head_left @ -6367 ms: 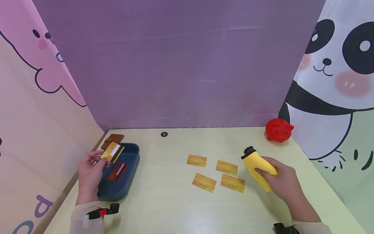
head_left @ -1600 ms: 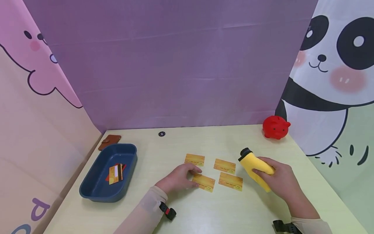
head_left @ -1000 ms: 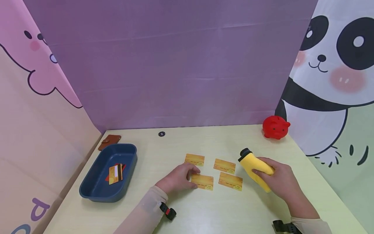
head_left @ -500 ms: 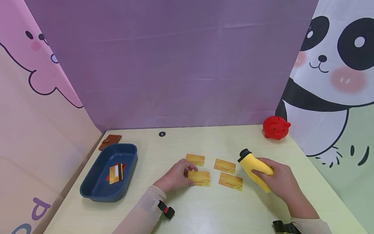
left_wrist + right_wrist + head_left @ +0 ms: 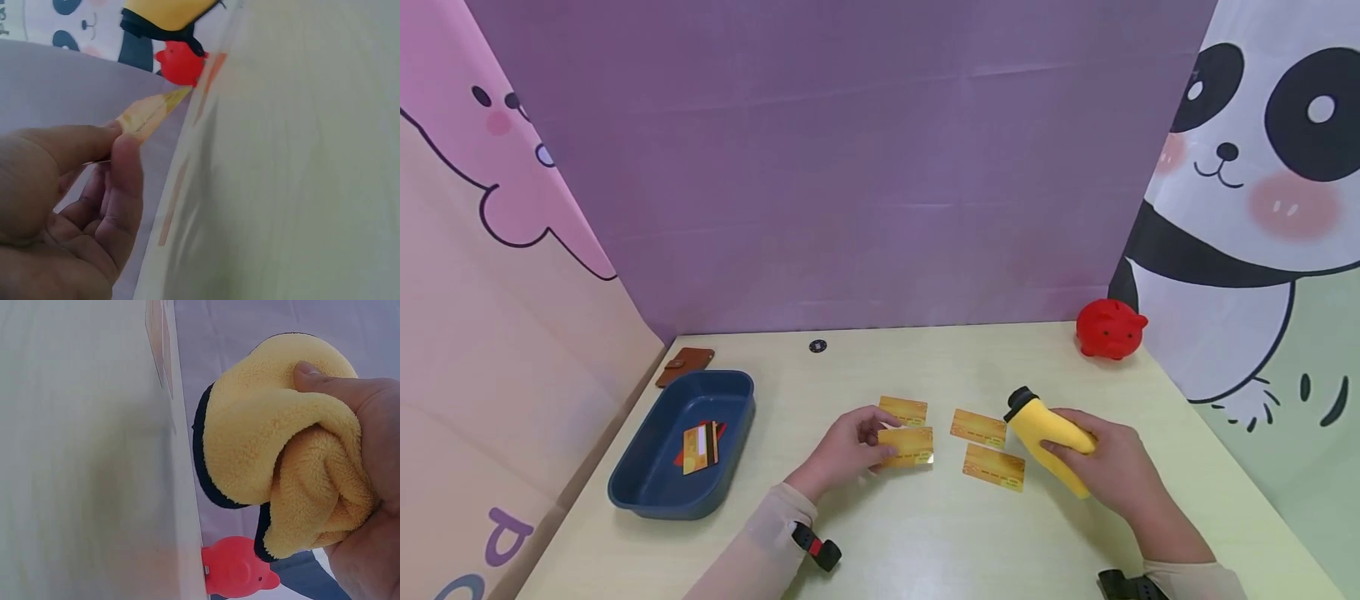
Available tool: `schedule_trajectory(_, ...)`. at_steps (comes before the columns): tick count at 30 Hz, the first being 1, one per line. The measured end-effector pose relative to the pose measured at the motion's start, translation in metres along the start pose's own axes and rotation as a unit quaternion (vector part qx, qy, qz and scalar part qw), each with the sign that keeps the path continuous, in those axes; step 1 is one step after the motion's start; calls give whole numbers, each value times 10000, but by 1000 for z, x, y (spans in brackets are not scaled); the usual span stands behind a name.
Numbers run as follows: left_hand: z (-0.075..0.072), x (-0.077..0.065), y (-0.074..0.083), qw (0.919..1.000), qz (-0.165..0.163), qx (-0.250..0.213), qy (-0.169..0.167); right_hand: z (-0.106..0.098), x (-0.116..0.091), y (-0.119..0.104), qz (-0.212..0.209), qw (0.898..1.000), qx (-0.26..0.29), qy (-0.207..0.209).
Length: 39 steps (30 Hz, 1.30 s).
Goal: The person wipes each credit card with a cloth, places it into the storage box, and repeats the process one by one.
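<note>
My left hand pinches a gold bank card by its left edge, thumb against fingers. In the left wrist view that card is tilted and raised above the table. Behind it lies another gold card, partly covered in the head view. Two more gold cards, an upper one and a lower one, lie flat to the right. My right hand grips a folded yellow cloth with dark edging, held over the table. In the right wrist view the cloth looks fluffy and bunched.
A blue tray at the left holds a gold card lying over a red one. Behind it is a brown wallet. A small black disc lies near the back edge, and a red piggy bank stands at the back right.
My left hand went from the tray, where it left a gold card, to the table cards. It has since picked one up and lifted it. The right hand keeps the cloth, moved slightly left.
</note>
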<state>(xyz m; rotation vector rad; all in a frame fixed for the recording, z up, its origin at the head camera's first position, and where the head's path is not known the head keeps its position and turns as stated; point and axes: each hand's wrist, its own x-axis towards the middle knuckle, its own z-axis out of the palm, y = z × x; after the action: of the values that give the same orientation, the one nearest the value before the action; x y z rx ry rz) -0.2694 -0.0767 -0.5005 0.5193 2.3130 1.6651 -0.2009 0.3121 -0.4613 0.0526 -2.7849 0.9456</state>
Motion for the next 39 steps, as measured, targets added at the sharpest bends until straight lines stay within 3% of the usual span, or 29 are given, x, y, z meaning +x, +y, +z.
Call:
schedule_trajectory(3, -4, -6, 1, 9989, 41, -453, 128, 2, 0, -1, -43, 10000, 6, -14)
schedule_trajectory(8, -8, -14, 4, 9970, 35, -698, 339, 4, -2, -5, -103, 9999, 8, -24)
schedule_trajectory(17, -4, -30, 9, 9936, 25, -1093, 295, 9, -3, -13, -189, 9998, 78, -72)
schedule_trajectory(27, -2, -32, 1, 9844, -113, -1554, 813, 16, -3, -16, -317, 9993, 191, -75)
schedule_trajectory(39, -1, -30, 1, 9823, 140, -1697, 778, 20, 0, -25, -553, 9979, 205, 275)
